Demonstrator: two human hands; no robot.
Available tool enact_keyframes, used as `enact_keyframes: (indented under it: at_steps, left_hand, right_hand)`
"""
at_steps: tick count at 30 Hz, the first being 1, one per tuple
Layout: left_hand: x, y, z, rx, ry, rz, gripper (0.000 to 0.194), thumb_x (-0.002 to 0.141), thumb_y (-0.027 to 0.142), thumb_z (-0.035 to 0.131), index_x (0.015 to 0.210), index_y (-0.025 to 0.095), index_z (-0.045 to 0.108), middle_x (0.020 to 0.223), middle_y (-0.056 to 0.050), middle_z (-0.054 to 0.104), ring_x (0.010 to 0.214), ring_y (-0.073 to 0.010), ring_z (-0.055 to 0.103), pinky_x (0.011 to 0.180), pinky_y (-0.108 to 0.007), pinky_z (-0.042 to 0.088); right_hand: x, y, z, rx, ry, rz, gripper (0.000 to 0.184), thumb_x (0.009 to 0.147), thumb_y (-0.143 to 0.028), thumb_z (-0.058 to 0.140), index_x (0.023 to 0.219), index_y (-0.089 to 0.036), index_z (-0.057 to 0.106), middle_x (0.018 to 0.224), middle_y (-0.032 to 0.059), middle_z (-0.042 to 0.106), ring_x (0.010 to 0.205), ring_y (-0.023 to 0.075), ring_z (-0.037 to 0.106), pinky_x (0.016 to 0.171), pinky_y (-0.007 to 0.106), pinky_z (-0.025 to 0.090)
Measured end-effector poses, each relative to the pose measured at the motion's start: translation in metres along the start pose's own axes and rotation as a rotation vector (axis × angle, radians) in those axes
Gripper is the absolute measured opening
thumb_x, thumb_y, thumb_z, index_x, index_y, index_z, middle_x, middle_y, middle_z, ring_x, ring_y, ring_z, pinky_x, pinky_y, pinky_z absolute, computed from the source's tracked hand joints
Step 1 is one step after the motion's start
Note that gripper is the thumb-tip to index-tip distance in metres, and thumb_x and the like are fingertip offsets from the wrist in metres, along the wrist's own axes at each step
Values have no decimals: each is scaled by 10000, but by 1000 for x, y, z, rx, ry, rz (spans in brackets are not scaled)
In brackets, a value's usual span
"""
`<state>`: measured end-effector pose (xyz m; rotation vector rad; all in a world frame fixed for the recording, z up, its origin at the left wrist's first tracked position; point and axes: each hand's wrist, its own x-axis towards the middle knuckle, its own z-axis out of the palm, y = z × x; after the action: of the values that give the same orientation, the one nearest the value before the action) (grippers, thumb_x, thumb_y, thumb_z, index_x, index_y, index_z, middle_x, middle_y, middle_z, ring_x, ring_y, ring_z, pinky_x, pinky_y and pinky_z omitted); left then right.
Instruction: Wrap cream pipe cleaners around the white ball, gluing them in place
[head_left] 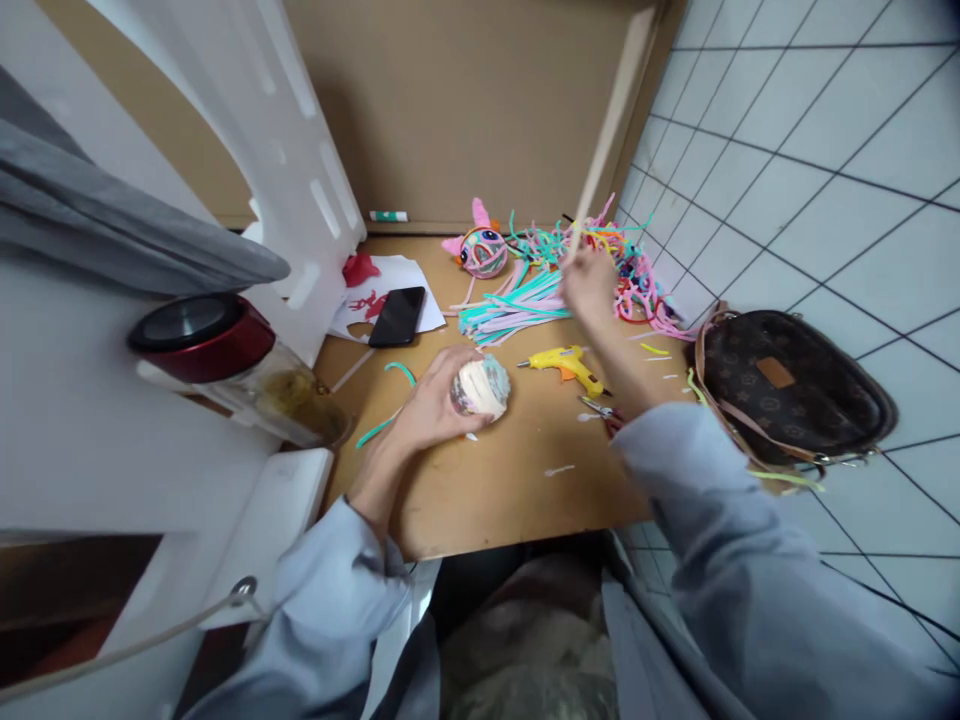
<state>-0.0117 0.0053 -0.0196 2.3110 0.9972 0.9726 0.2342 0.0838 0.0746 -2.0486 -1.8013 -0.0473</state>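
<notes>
My left hand (431,400) lies on the wooden board (480,490) and grips a round ball wrapped in cream and teal fuzzy strands (481,386). My right hand (589,282) reaches far across to a heap of coloured pipe cleaners (547,275) at the back; its fingers are closed among the strands, and what they pinch is not clear. A finished round pink figure with big eyes (482,250) sits behind the heap's left end.
A yellow glue gun (566,365) and small scissors (600,410) lie beneath my right forearm. A black phone (397,316) rests on white paper at left. A brown patterned bag (787,390) sits on the tiled floor at right. A red-lidded jar (225,360) stands at left.
</notes>
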Motion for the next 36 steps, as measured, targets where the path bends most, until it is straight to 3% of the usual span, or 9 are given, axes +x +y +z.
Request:
enact_keyframes:
  at_steps: [3,5,7,11,15,19,22,27,36]
  left_hand:
    - [0,1,0,0,1,5,671,652,344,770,1252,205,503,1316,-111,558,1262,-306,546,1114,-470,421]
    - [0,2,0,5,4,10,656,652,331,766,1242,205,507,1310,-114,562,1260,-312,546,1110,-480,422]
    - [0,3,0,2,12,16,647,649,314,761,1236,208,509,1309,-115,564,1256,-317,545,1104,-488,424]
    - [-1,4,1,-4,17,20,641,654,315,757,1237,213,511,1299,-109,570,1248,-313,549,1100,-481,428]
    - [-2,3,1,5,15,27,644,669,333,754,1252,204,511,1313,-116,560,1263,-317,537,1112,-485,419]
    - [-2,3,0,5,-9,32,646,678,345,751,1260,210,505,1325,-118,550,1270,-312,534,1118,-476,415]
    - [-1,3,-1,-4,-21,53,635,697,364,740,1262,203,501,1323,-122,546,1267,-305,537,1119,-464,415]
    - [-1,2,-3,-8,-17,33,649,696,388,751,1259,198,490,1334,-131,545,1268,-310,537,1111,-483,418]
    - [-1,-1,-1,-28,-14,18,656,677,337,764,1255,198,488,1333,-132,542,1263,-303,543,1110,-486,421]
  right_hand:
    - [-69,-27,31,106,-88,-20,314,964,-210,434,1178,-155,658,844,38,733,786,179,676,704,254,471]
    - [-104,-29,48,196,-83,-27,265,917,-211,493,1118,-176,663,770,22,716,718,198,654,665,274,454]
    - [-126,-25,59,211,-58,-32,191,905,-220,496,981,-191,669,716,23,695,662,204,629,615,280,419]
    - [-146,-18,64,145,-83,-35,133,910,-247,535,907,-206,661,741,51,706,657,215,627,585,290,381]
    - [-149,-13,52,-24,-152,-64,261,975,-343,489,902,-211,702,776,80,733,683,225,653,608,307,407]
    - [-136,6,32,-116,-91,-5,387,1016,-343,372,1051,-130,693,1043,196,722,936,305,680,744,371,465]
    - [-119,23,27,-298,-107,84,428,943,-381,525,1174,-39,642,1192,282,646,1082,378,633,877,457,468]
    - [-98,38,38,-244,-325,212,504,906,-424,546,1237,-49,615,1237,243,647,1143,329,637,902,385,490]
    - [-93,47,49,-102,-265,318,534,802,-448,627,1209,-103,639,1227,200,676,1170,331,636,899,373,504]
